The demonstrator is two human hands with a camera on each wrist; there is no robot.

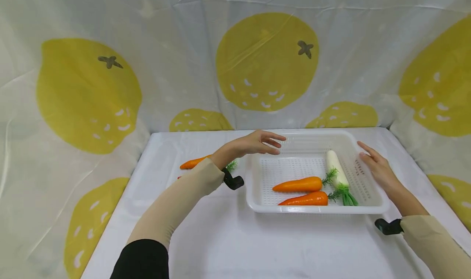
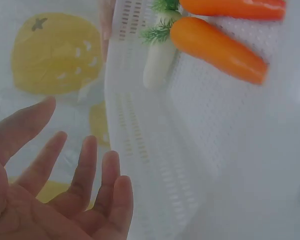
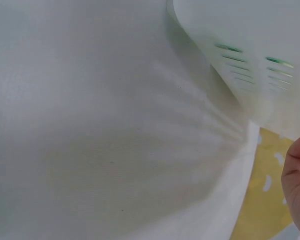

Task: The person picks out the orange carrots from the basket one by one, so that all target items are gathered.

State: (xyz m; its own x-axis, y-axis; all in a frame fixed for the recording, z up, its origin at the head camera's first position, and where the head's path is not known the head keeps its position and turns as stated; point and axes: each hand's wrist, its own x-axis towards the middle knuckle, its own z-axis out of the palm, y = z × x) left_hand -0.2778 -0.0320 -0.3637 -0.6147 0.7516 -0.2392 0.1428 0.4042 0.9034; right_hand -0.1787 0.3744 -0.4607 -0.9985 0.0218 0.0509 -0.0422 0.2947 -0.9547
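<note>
A white plastic basket [image 1: 320, 209] with slotted walls holds two orange carrots [image 1: 299, 184] with green tops and a white radish [image 1: 335, 168] with green leaves. Over the basket's far left corner my left hand [image 1: 254, 143] hovers, fingers spread and nothing held. The left wrist view shows that hand's palm [image 2: 50, 210] and separated fingers beside the basket wall. My right hand [image 1: 379, 166] is at the right rim, thumb against it and fingers fairly straight. Only a part of the right hand [image 3: 297, 185] shows in the right wrist view.
Behind my left forearm another carrot [image 1: 195, 163] lies on the white-covered table [image 1: 279, 246], partly hidden, with a small bit of red below it. A lemon-print curtain [image 1: 176, 66] encloses the back and sides.
</note>
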